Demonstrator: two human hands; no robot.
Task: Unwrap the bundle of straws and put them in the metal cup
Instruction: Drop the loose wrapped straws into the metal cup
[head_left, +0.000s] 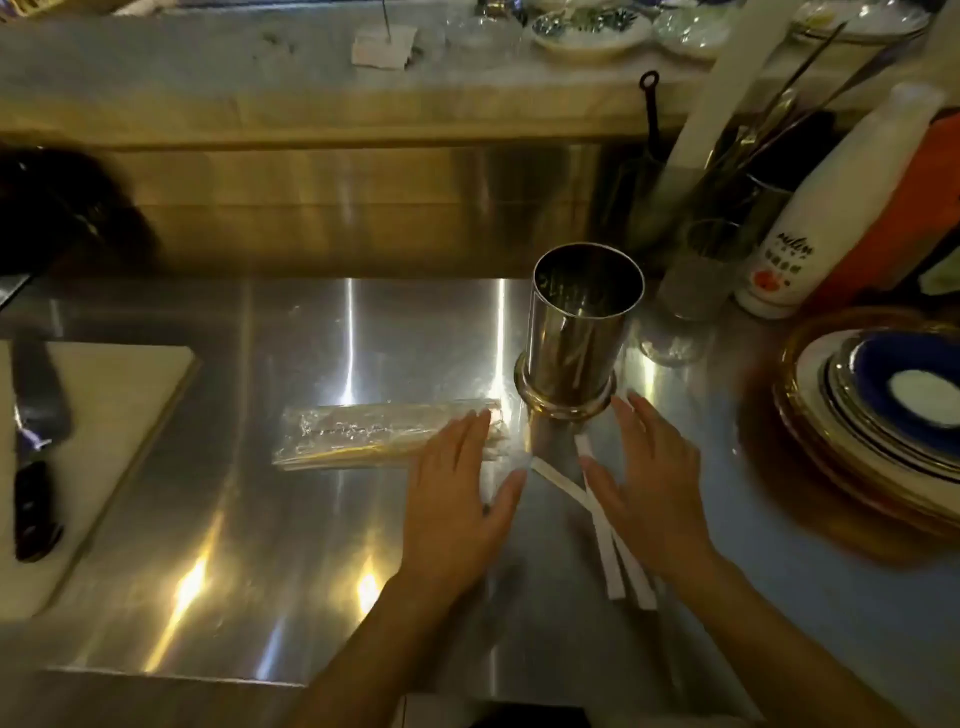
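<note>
A tall metal cup (576, 332) stands upright on the steel counter (260, 519), right of centre. Left of it lies the bundle of straws (363, 434) in clear plastic wrap, its right end under my left fingertips. My left hand (460, 499) is flat and open, fingers apart, over the bundle's end. My right hand (649, 493) is open too, just below and right of the cup's base, resting over a few loose paper-wrapped straws (613, 566) that lie on the counter.
A cutting board (104, 415) with a black-handled knife (31, 467) lies at the left. Stacked plates (872, 415) sit at the right edge. Behind the cup stand a glass (696, 280), a white bottle (826, 218) and a utensil holder.
</note>
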